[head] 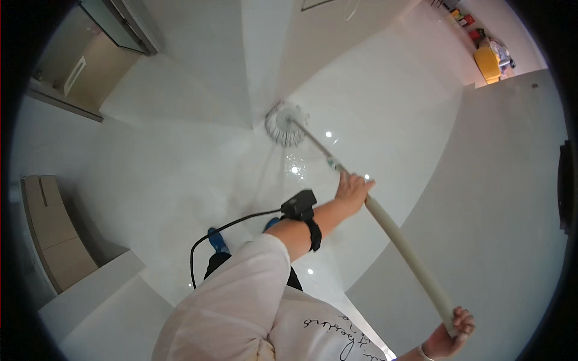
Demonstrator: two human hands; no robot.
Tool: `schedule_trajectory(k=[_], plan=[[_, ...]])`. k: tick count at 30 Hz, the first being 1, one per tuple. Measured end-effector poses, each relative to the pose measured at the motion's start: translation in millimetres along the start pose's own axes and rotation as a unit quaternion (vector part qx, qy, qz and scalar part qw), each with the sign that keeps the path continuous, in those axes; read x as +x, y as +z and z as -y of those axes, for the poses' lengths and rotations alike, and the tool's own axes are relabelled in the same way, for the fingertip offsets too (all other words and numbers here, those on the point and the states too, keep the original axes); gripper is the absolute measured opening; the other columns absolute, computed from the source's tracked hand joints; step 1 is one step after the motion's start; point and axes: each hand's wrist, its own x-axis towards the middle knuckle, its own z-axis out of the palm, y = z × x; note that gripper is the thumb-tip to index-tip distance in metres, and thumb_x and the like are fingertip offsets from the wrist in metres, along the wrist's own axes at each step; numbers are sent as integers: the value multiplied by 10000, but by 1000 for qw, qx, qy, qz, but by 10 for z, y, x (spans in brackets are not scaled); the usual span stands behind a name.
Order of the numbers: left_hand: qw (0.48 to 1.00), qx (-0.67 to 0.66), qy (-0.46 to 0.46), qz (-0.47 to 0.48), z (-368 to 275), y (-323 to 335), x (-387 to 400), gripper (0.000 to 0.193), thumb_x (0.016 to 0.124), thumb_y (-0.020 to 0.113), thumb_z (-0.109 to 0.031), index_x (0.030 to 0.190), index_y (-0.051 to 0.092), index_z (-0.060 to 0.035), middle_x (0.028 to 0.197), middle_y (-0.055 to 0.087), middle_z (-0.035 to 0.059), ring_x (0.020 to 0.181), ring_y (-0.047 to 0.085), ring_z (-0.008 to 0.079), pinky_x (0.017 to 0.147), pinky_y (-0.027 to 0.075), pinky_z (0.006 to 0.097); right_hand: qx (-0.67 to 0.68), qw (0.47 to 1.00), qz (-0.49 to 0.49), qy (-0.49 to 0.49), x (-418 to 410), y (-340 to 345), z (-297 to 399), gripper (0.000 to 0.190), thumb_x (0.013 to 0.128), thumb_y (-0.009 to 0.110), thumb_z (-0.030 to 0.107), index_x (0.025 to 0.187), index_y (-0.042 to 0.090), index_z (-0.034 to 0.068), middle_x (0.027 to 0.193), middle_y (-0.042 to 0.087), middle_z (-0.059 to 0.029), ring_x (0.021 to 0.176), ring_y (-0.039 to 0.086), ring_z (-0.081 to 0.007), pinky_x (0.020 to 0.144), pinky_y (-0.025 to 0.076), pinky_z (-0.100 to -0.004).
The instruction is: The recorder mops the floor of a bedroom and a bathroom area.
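Note:
A round string mop head (275, 131) rests on the glossy pale floor, close to the foot of a wall corner. Its long handle (406, 252) slants down to the lower right. My left hand (353, 190) grips the handle partway along, just above a joint in the pole; a black device is strapped to that forearm, with a black cable running from it. Around the handle's upper end, at the lower right, my right hand (455, 328) is closed. A light band circles the right wrist.
The wall corner (251, 108) juts out beside the mop head. A doorway with a glass door (115, 25) is at upper left, a beige cabinet (56, 225) at left. A yellow container (487, 63) and other items stand far off at upper right. A grey wall (487, 189) runs along the right.

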Motion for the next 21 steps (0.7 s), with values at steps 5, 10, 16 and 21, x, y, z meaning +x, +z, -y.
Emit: schedule_trajectory(k=[5, 10, 16, 21], plan=[[997, -16, 20, -66, 91, 94, 182, 184, 748, 506, -70, 927, 549, -86, 959, 539, 106, 1025, 445, 265, 951, 276, 433, -53, 999, 7, 0, -66, 279, -75, 235, 829, 464, 97, 993, 575, -29, 948, 607, -154, 877, 574, -268, 870, 411, -450], [996, -60, 67, 22, -333, -54, 64, 134, 701, 553, -79, 834, 552, -65, 908, 540, 97, 981, 461, 274, 902, 324, 406, -89, 994, 41, -44, 312, 218, 421, 264, 847, 407, 82, 1015, 541, -70, 914, 605, -208, 843, 602, -308, 776, 473, -468], [991, -77, 81, 66, -634, -211, -723, 115, 675, 582, -103, 774, 530, -79, 834, 535, 83, 931, 465, 263, 844, 333, 385, -257, 939, -184, -135, 221, -167, 1016, 369, 768, 479, 129, 1091, 427, -42, 585, 345, 10, 564, 359, -103, 567, 308, -246], [991, -99, 89, 18, -492, -385, -1750, 165, 672, 595, -137, 793, 501, -79, 830, 535, 76, 905, 467, 245, 826, 322, 377, -136, 978, -142, -74, 162, -89, 1376, 403, 752, 505, 95, 1111, 394, -53, 627, 348, -19, 561, 338, -126, 602, 311, -269]])
